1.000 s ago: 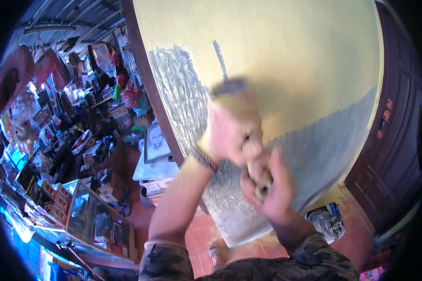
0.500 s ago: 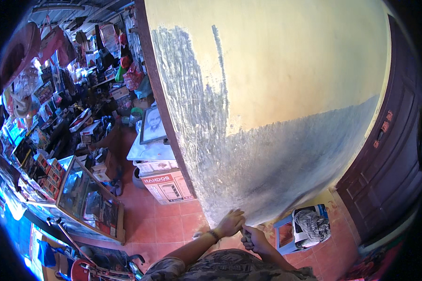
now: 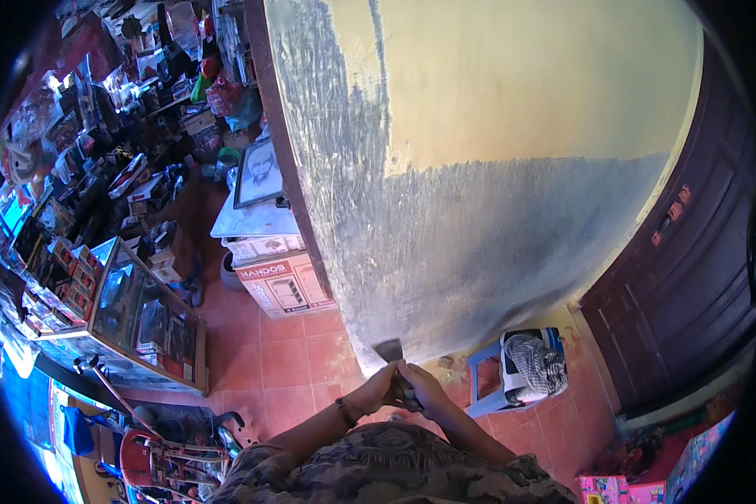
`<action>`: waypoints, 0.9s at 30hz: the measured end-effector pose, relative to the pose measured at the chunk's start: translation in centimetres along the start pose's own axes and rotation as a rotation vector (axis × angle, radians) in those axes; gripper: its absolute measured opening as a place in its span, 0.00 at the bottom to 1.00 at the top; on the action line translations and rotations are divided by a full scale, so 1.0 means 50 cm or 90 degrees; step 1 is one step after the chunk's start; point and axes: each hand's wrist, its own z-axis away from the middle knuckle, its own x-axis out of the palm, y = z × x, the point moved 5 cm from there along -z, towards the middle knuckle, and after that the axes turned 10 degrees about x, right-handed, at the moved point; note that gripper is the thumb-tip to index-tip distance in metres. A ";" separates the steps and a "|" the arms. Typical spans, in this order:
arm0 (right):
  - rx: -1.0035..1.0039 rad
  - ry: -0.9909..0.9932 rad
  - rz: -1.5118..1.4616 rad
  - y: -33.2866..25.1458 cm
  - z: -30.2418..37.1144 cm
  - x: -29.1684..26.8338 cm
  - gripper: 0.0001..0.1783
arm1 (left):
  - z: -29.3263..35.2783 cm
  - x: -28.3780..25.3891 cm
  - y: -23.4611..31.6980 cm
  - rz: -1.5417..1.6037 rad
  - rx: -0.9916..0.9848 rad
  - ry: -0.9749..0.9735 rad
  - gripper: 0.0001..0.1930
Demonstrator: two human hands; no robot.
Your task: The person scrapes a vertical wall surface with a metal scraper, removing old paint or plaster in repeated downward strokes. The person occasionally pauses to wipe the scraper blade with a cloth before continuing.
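A scraper (image 3: 387,349) with a flat, dull metal blade stands up from between my two hands, its blade tilted up and left in front of the wall's lower part. My left hand (image 3: 373,391), with a dark band at the wrist, is closed around its lower end. Pressed against it from the other side, my right hand (image 3: 424,391) grips the handle, which the fingers mostly hide. Beyond them rises a wall (image 3: 512,227), its lower part and left edge rough and grey, the remainder cream and smooth.
Right of my hands, a small blue-grey stool (image 3: 485,384) bears a striped cloth (image 3: 533,367). A dark door (image 3: 664,311) stands far right. Past the wall's left edge are a cardboard box (image 3: 287,286), a framed portrait (image 3: 259,172) and a glass case (image 3: 151,315). Red tiles cover the floor.
My hands have drawn together, and the scraper's blade now shows above them. The left hand's fingers have gone from spread near the wall to closed. The view has shifted, with the wall higher.
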 end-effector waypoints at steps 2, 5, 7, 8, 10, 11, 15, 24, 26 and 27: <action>-0.030 0.000 0.042 0.013 0.012 0.037 0.18 | 0.011 0.025 0.001 0.197 0.034 0.005 0.22; -0.120 -0.037 0.166 0.042 0.041 0.074 0.19 | 0.046 -0.017 -0.024 0.227 0.076 0.046 0.19; -0.192 -0.056 0.292 0.057 0.062 0.083 0.20 | 0.090 -0.056 -0.039 0.102 0.133 0.069 0.18; -0.141 -0.018 0.395 0.064 0.065 0.069 0.19 | 0.120 -0.070 -0.047 0.098 0.167 0.127 0.18; -0.255 0.139 0.569 0.039 0.084 0.046 0.19 | 0.177 -0.082 -0.056 0.058 0.191 0.200 0.17; -0.337 0.203 0.652 0.017 0.094 0.041 0.19 | 0.205 -0.080 -0.063 0.041 0.146 0.242 0.17; -0.612 0.149 0.861 -0.061 0.123 0.080 0.28 | 0.255 -0.018 -0.015 0.024 0.172 0.282 0.16; -1.116 0.023 0.941 -0.373 0.126 0.183 0.34 | 0.167 0.194 0.313 -0.070 0.581 0.249 0.11; -1.193 0.071 0.958 -0.456 0.140 0.191 0.31 | 0.141 0.229 0.384 -0.053 0.636 0.246 0.10; -1.227 0.088 0.950 -0.494 0.149 0.196 0.29 | 0.130 0.242 0.412 -0.026 0.652 0.248 0.10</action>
